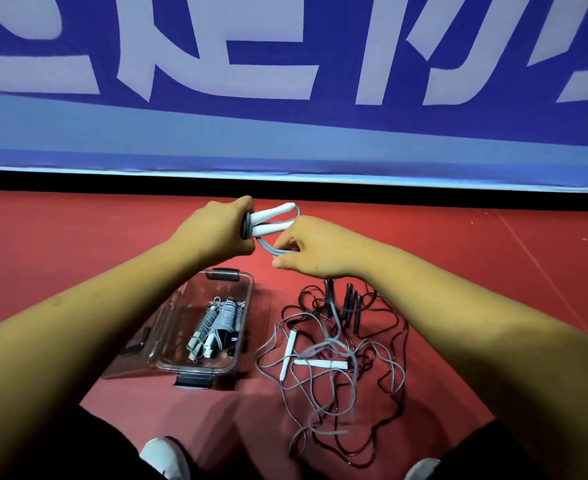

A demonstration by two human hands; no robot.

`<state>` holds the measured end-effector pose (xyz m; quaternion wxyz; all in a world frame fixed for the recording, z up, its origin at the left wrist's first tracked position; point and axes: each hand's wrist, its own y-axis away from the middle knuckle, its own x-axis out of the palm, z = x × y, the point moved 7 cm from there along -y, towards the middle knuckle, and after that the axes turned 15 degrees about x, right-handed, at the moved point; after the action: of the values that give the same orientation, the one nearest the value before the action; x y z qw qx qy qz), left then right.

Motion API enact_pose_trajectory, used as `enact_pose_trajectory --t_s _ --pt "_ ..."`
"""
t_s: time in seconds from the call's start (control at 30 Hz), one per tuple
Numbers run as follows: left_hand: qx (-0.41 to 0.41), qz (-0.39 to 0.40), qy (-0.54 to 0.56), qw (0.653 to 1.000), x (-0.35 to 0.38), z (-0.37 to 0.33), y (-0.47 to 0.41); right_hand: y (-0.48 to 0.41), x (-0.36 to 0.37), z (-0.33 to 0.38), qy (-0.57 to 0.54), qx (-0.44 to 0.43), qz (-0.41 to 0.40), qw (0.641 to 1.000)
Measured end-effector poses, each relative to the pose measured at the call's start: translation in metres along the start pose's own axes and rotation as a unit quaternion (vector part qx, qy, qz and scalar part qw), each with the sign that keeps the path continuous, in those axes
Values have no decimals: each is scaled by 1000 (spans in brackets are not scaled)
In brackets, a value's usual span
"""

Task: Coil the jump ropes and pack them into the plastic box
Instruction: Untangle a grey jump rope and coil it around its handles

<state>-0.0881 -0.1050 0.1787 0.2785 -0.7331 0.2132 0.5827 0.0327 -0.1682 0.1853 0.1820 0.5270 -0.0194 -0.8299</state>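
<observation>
the left hand (216,226) is clamped round two white jump rope handles (271,221); the right hand (315,247) pinches their grey cord (272,248) just beside them.

Clear glossy plastic box (244,306); matt red floor (78,244); smooth white handles (271,220).

Burying the gripped ends of the white handles (271,220) inside the left hand (213,233), covering part of the grey cord (268,249) under the right hand (316,247); cropping both shoes (164,457) at the bottom edge, banner (285,133) lettering at the top.
</observation>
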Motion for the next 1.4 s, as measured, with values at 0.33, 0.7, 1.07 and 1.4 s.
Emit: enact_pose_trajectory --t_s 0.33,0.7,1.07,1.4 --pt "70 110 -5 991 17 -33 -1 6 -40 -7 -51 8 -111 992" --pt "191 149 95 966 13 -69 11 -2 -44 -41 -158 19 -93 983" --pt "164 40 411 896 -8 -75 18 -5 -8 -69 -398 57 73 913" --pt "-19 -63 370 927 -19 -6 1 -8 20 -53 -322 116 95 935"
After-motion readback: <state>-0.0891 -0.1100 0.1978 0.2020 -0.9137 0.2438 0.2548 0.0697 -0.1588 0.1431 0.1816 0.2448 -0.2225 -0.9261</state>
